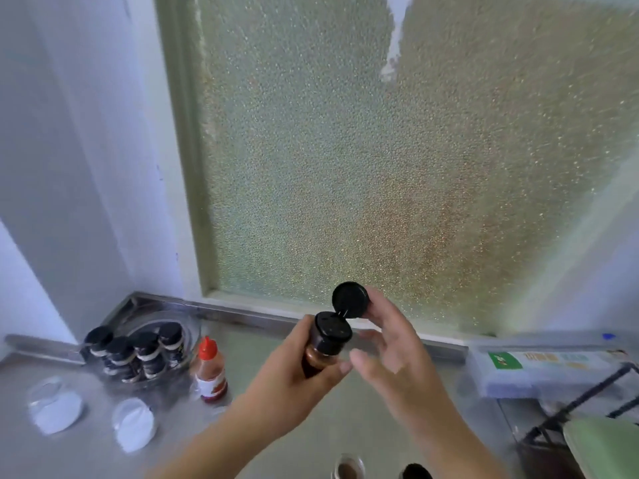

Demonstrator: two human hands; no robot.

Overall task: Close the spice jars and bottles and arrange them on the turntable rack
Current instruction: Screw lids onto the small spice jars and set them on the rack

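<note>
My left hand [297, 368] grips a brown spice jar [320, 354] held up over the steel counter. Its black flip lid [350, 300] stands open above the perforated black cap [332, 329]. My right hand [387, 337] is at the lid, fingertips against its back, other fingers spread. At the far left corner the clear turntable rack [162, 323] holds several black-capped spice jars [138, 354]. A red-capped sauce bottle [210, 371] stands just right of the rack. Two clear jars of white powder [55, 406] [133, 425] sit in front of the rack.
A frosted window [380, 167] fills the wall behind. A flat clear box with a green label [553, 368] lies at the right, beside a black wire rack [570, 406] and a green item [605, 447]. Another open jar [347, 468] and a dark cap [416, 471] sit at the bottom edge.
</note>
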